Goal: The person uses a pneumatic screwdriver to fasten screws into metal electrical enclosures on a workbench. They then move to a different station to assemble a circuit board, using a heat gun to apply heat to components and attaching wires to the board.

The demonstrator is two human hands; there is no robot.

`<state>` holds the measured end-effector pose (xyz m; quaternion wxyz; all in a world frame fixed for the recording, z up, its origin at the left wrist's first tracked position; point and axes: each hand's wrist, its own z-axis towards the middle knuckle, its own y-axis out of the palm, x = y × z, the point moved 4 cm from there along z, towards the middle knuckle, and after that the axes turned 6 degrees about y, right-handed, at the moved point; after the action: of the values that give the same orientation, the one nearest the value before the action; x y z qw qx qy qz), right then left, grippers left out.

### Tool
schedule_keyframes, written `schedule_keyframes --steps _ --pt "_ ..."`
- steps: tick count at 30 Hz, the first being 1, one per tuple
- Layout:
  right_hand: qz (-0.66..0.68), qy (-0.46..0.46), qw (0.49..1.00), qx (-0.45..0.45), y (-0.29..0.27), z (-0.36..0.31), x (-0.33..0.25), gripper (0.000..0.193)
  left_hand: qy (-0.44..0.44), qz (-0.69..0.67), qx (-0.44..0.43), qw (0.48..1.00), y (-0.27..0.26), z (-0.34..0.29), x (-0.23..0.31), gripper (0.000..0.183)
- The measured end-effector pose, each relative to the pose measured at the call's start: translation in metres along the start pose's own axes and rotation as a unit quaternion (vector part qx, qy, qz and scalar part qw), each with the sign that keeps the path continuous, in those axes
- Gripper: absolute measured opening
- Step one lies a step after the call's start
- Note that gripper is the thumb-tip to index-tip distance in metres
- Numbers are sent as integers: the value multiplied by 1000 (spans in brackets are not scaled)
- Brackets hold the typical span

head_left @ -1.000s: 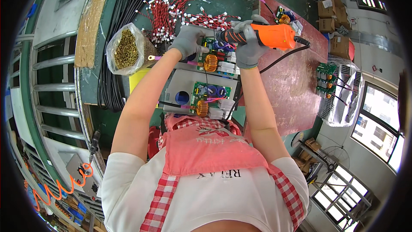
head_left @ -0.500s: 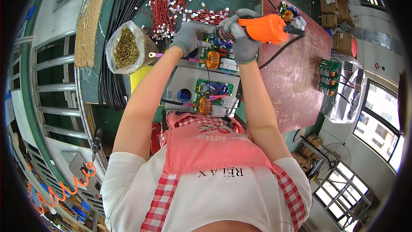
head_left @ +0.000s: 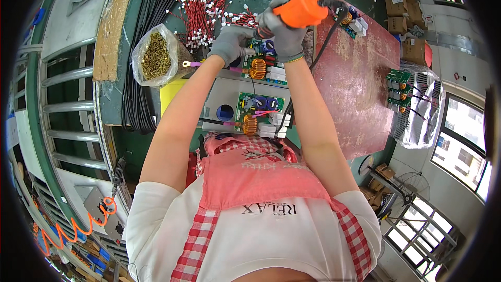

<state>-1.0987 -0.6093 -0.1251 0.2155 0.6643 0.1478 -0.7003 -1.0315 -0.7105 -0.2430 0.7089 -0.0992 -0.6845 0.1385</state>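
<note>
My right hand (head_left: 282, 35), in a grey glove, is wrapped round an orange electric screwdriver (head_left: 301, 9). The tool tilts, its dark front end toward my left hand and its cable end up to the right. My gloved left hand (head_left: 231, 44) is closed at the upper left of a green circuit board (head_left: 271, 61) carrying a copper coil (head_left: 257, 68); what its fingers hold is hidden. Nearer me lies a second board (head_left: 269, 103) with a similar coil, on a grey metal plate (head_left: 213, 105). A ring terminal with a purple sleeve (head_left: 192, 64) sticks out left of the farther board.
On the green table lie a clear bag of brass-coloured screws (head_left: 156, 57), a bundle of black cables (head_left: 136, 94) and red-black wire harnesses (head_left: 195, 18). A reddish board (head_left: 349, 89) covers the right side, with more circuit boards (head_left: 399, 91) beyond it. The screwdriver's black cable (head_left: 326, 47) hangs beside my right wrist.
My right hand and the screwdriver have moved up and slightly left, and the tool's cable end has tilted upward. My left hand stays nearly in place.
</note>
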Motion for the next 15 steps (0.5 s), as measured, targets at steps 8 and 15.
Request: schedule_keyframes --steps 8,15 --pt "149 -94 979 99 -29 -49 -57 34 -202 74 -2 976 4 -2 -4 55" --pt "60 -299 930 205 -79 -192 -162 37 -180 -520 69 832 21 -60 -1 28"
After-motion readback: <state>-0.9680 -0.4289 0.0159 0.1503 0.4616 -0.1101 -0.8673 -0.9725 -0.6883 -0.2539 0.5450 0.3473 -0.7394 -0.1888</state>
